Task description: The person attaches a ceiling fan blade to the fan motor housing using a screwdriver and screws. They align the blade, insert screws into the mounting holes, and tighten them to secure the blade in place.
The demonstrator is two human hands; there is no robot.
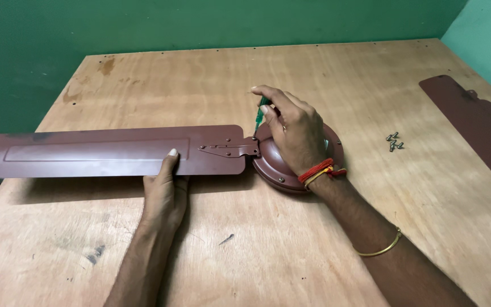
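Mid-left of frame: our left hand [166, 190] presses flat, fingers apart, on the fan blade [103, 150]. Centre: right hand [294, 131] clamps the green screwdriver [261, 115] at the motor hub [279, 167]; we keep it vertical. Spare screws [394, 141] sit right.

Evenly and fairly brightly lit, warm in tone, from above and a little behind the hands. Soft-edged shadow under the fan blade [109, 152], falling toward the viewer across the table [245, 250] just by the left hand [165, 190]. Fainter shadow beneath the right hand [294, 133] and along its forearm. Mild sheen on the motor housing [274, 167] just below the right hand; no harsh glare anywhere. Sharp focus around both hands; wood grain crisp. Slight softness and stretching toward the frame edges, far left of the left hand and far right of the right. Green wall [143, 25] beyond the hands dimmer, smoothly shaded.
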